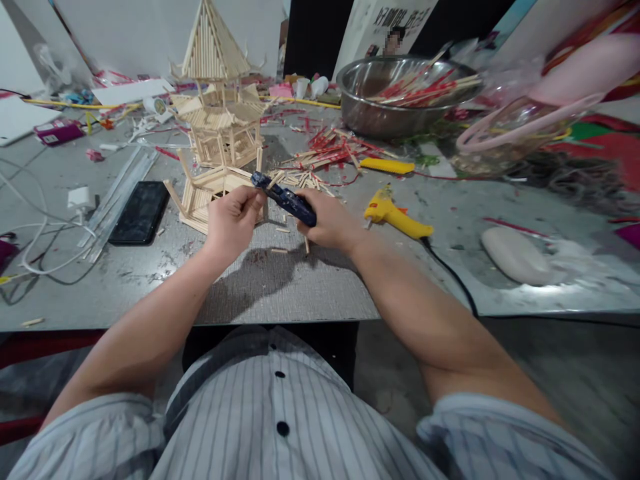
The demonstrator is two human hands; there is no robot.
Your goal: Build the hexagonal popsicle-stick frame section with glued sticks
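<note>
My right hand (327,217) is closed around a dark blue hand tool (293,203) with a worn, speckled surface; its exact kind is not clear. The tool's far end points up and left, close to the fingertips of my left hand (235,217). Those fingers are pinched together, and whatever they grip is hidden. A short pale stick end (274,180) shows against the tool. Just behind my left hand sits a hexagonal base of wooden sticks (195,203) with upright posts. Beyond it stands a tiered stick pagoda (220,113) with a pointed roof.
A yellow glue gun (397,215) lies at right, its black cord running off the table edge. Behind are a yellow cutter (387,166), red-tipped sticks (333,150) and a steel bowl (365,117). A phone (140,213) lies left; a grey stone-like object (515,255) lies right.
</note>
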